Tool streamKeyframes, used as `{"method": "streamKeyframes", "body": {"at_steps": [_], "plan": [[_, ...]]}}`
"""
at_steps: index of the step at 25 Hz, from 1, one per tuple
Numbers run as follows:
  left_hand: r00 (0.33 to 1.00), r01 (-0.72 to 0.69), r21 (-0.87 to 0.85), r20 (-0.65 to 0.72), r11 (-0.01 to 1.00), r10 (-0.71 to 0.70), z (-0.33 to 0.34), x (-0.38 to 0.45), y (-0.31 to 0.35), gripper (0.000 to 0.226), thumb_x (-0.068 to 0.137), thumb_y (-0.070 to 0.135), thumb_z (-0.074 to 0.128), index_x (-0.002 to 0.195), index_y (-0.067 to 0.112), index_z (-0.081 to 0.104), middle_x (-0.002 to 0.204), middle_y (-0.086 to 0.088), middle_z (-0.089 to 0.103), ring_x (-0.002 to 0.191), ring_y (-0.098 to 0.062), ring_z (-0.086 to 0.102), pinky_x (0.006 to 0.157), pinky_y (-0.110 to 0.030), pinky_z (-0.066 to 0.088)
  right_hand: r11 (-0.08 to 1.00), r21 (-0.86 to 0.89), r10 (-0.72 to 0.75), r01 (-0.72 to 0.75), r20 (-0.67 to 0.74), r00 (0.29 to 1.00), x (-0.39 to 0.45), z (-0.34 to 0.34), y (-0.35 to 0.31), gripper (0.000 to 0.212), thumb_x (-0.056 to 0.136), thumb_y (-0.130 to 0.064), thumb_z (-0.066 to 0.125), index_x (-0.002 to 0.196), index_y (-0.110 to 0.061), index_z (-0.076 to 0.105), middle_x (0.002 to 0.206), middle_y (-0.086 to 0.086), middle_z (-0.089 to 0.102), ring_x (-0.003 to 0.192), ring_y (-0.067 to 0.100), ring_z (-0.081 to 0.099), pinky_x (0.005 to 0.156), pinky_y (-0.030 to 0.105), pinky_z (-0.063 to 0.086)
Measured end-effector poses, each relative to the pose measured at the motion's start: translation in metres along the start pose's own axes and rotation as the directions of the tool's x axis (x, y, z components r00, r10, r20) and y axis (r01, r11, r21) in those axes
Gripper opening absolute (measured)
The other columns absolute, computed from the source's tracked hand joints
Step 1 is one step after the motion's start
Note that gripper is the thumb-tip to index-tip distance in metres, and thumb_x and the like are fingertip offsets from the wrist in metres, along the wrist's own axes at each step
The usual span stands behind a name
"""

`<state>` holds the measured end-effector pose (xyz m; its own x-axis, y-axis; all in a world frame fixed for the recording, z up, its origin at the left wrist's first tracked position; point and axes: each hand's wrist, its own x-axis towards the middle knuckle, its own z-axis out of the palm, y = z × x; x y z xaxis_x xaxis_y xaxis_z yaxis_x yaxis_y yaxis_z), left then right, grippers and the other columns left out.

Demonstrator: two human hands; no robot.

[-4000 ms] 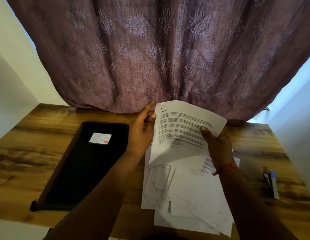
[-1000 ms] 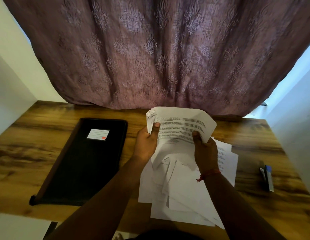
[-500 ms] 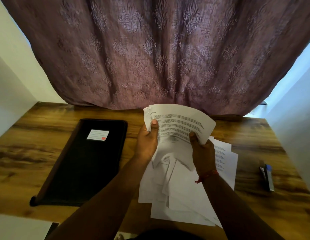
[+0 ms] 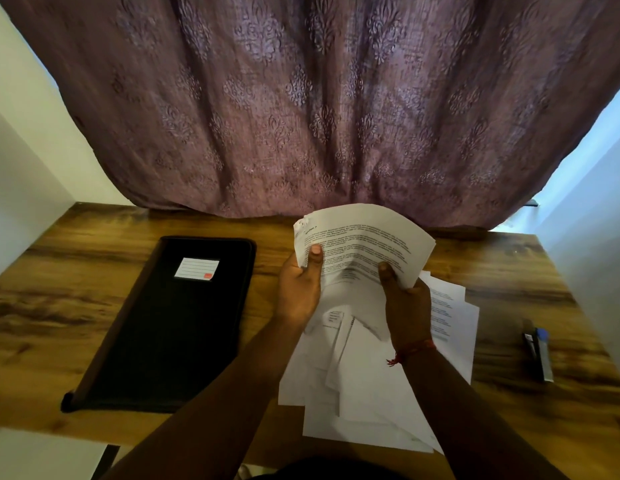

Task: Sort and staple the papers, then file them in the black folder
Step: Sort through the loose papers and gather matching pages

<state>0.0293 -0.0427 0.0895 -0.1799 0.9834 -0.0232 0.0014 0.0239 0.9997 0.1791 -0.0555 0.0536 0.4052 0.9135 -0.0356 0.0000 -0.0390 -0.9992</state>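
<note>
Black and closed, the folder (image 4: 170, 323) lies flat on the left of the wooden table (image 4: 59, 306), a white label (image 4: 196, 269) with a red corner on its cover; what it holds cannot be seen. In the head view, the only view, the left hand (image 4: 299, 292) grips the left edge of a small sheaf of printed sheets (image 4: 362, 244), thumb pressed on the top page and fingers curled behind. The right hand (image 4: 407, 306) pinches the sheaf's lower right part the same way, thumb on top; a red thread (image 4: 410, 351) circles that wrist. The sheaf is held above the table, bowed, its top left corner crumpled. Under it the loose papers (image 4: 364, 393) are spread in an untidy overlapping pile right of the folder. A stapler (image 4: 537, 353), dark with a blue tip, lies well apart near the right edge.

Compared with half a second ago, the sheaf's top left corner has curled over more, and the hands hold at nearly the same spots; the folder, pile and stapler have not moved.

The print is too blurred to read beyond a heading. The patterned mauve curtain (image 4: 319, 98) hides the wall behind. The fingers behind the sheaf are hidden.
</note>
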Motion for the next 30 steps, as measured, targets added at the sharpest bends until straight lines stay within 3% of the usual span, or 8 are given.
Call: {"method": "streamKeyframes", "body": {"at_steps": [5, 9, 12, 16, 19, 24, 30], "plan": [[0.999, 0.003, 0.005, 0.049, 1.0, -0.003, 0.001, -0.002, -0.002, 0.015, 0.097, 0.04, 0.049, 0.108, 0.039, 0.06, 0.098, 0.025, 0.066, 0.09, 0.01, 0.063, 0.078, -0.008, 0.05, 1.0, 0.004, 0.013, -0.013, 0.0, 1.0, 0.003, -0.001, -0.001, 0.008, 0.088, -0.038, 0.065, 0.093, -0.033, 0.064, 0.099, -0.001, 0.071, 0.093, 0.021, 0.068, 0.076, 0.036, 0.059], [0.997, 0.006, 0.005, 0.075, 1.0, -0.007, 0.002, 0.0, -0.005, 0.021, 0.093, 0.044, 0.051, 0.111, 0.038, 0.06, 0.101, 0.024, 0.067, 0.099, 0.002, 0.065, 0.089, -0.019, 0.054, 1.0, 0.008, -0.006, 0.005, 0.006, 1.0, 0.005, -0.003, 0.002, 0.007, 0.087, -0.038, 0.065, 0.093, -0.034, 0.063, 0.096, -0.004, 0.07, 0.091, 0.02, 0.069, 0.071, 0.03, 0.058], [0.997, 0.006, 0.019, 0.073, 1.0, -0.007, -0.001, 0.004, -0.006, 0.029, 0.092, 0.049, 0.047, 0.114, 0.035, 0.06, 0.102, 0.022, 0.067, 0.095, 0.006, 0.065, 0.081, -0.011, 0.053, 1.0, -0.015, -0.002, 0.002, 0.009, 1.0, 0.007, -0.004, 0.007, 0.007, 0.088, -0.035, 0.066, 0.094, -0.034, 0.062, 0.098, -0.003, 0.069, 0.093, 0.02, 0.068, 0.073, 0.033, 0.058], [0.997, 0.033, 0.039, 0.069, 0.999, -0.035, -0.001, 0.006, -0.001, 0.016, 0.099, 0.043, 0.046, 0.108, 0.038, 0.058, 0.092, 0.026, 0.065, 0.082, 0.012, 0.064, 0.069, -0.007, 0.051, 1.0, -0.023, 0.005, -0.004, 0.01, 1.0, 0.009, -0.007, 0.01, 0.011, 0.088, -0.033, 0.066, 0.098, -0.033, 0.061, 0.1, -0.001, 0.068, 0.096, 0.022, 0.066, 0.077, 0.035, 0.057], [0.997, 0.031, 0.036, 0.068, 0.999, -0.033, -0.001, 0.006, -0.001, 0.016, 0.099, 0.042, 0.047, 0.108, 0.037, 0.059, 0.093, 0.025, 0.066, 0.085, 0.007, 0.065, 0.071, -0.011, 0.053, 1.0, -0.012, 0.004, -0.004, 0.014, 1.0, 0.01, -0.009, 0.01, 0.015, 0.089, -0.031, 0.066, 0.103, -0.027, 0.062, 0.096, -0.006, 0.066, 0.094, 0.02, 0.066, 0.075, 0.031, 0.057], [0.997, 0.029, 0.023, 0.075, 0.999, -0.031, -0.001, 0.008, -0.006, 0.022, 0.089, 0.052, 0.05, 0.104, 0.041, 0.062, 0.098, 0.022, 0.069, 0.099, -0.005, 0.068, 0.084, -0.022, 0.057, 1.0, -0.024, 0.003, -0.003, 0.024, 1.0, 0.012, -0.01, 0.012, 0.01, 0.088, -0.033, 0.066, 0.096, -0.035, 0.061, 0.098, -0.007, 0.067, 0.097, 0.021, 0.066, 0.083, 0.041, 0.058], [0.996, 0.031, 0.008, 0.079, 0.999, -0.032, 0.0, 0.01, -0.004, 0.011, 0.096, 0.043, 0.052, 0.1, 0.042, 0.062, 0.096, 0.023, 0.069, 0.097, -0.001, 0.068, 0.081, -0.019, 0.056, 1.0, -0.01, -0.007, 0.007, 0.031, 1.0, 0.012, -0.008, 0.011, 0.01, 0.086, -0.035, 0.067, 0.095, -0.036, 0.062, 0.099, -0.009, 0.068, 0.098, 0.021, 0.066, 0.084, 0.043, 0.058]]}}
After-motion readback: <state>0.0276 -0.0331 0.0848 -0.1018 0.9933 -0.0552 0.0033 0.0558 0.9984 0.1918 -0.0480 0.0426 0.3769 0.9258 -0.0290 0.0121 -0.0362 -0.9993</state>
